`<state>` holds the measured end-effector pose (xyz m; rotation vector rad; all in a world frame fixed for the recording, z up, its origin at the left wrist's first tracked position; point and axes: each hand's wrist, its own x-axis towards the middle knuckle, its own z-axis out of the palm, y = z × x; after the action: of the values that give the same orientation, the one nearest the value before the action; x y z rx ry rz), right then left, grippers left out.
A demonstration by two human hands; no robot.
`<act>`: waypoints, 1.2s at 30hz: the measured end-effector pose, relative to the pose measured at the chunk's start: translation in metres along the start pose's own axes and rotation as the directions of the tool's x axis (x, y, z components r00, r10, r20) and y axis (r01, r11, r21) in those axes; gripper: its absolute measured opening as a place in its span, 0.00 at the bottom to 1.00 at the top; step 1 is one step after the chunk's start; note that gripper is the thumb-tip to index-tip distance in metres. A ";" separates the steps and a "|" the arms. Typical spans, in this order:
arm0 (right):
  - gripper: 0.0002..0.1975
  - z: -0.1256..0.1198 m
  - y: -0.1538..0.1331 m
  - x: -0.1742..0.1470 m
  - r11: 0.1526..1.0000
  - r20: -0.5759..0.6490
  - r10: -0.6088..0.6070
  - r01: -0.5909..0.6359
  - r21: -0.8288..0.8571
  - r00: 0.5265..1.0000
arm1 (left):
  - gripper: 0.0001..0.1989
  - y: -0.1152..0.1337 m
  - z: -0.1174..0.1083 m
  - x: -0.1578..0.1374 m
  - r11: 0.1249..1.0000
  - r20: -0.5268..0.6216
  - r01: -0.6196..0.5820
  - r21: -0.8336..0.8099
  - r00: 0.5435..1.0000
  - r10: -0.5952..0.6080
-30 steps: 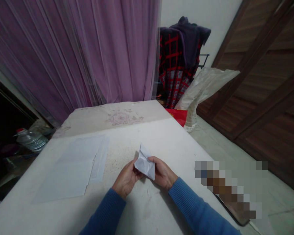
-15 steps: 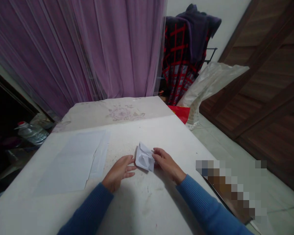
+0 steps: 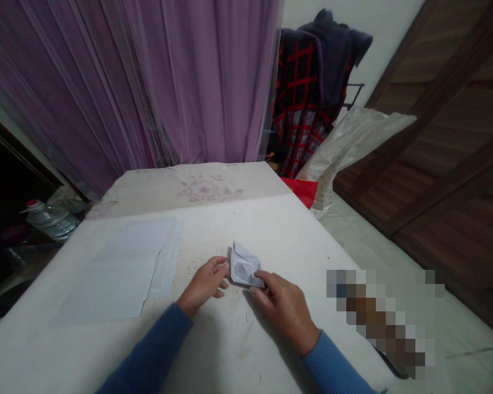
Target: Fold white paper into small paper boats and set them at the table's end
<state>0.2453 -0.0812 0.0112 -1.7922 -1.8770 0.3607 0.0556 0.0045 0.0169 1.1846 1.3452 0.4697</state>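
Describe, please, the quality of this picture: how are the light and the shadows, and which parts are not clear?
In the head view, soft shadows fall on the table by the right hand and left sleeve; in the same view, the folded paper shows readable creases, the flat sheets barely contrast with the table, and coarse pixels hide detail at right.
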 end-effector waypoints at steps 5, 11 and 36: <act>0.09 -0.009 -0.006 0.008 0.977 0.118 -0.046 0.070 -0.203 0.992 | 0.19 0.022 -0.005 0.026 0.831 -0.126 -0.143 0.537 0.961 0.247; 0.11 -0.017 -0.007 0.009 0.948 0.187 -0.050 0.106 -0.302 0.981 | 0.08 0.042 -0.002 0.052 0.731 -0.079 -0.208 0.650 0.938 0.337; 0.16 -0.054 0.082 0.201 0.826 -0.155 0.214 -0.263 -0.498 0.965 | 0.16 -0.014 -0.021 0.059 0.808 -0.340 -0.347 0.477 0.775 0.534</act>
<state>0.3445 0.1156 0.0494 -2.3623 -1.7943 -0.1676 0.0459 0.0567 -0.0200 1.8368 1.6033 0.9068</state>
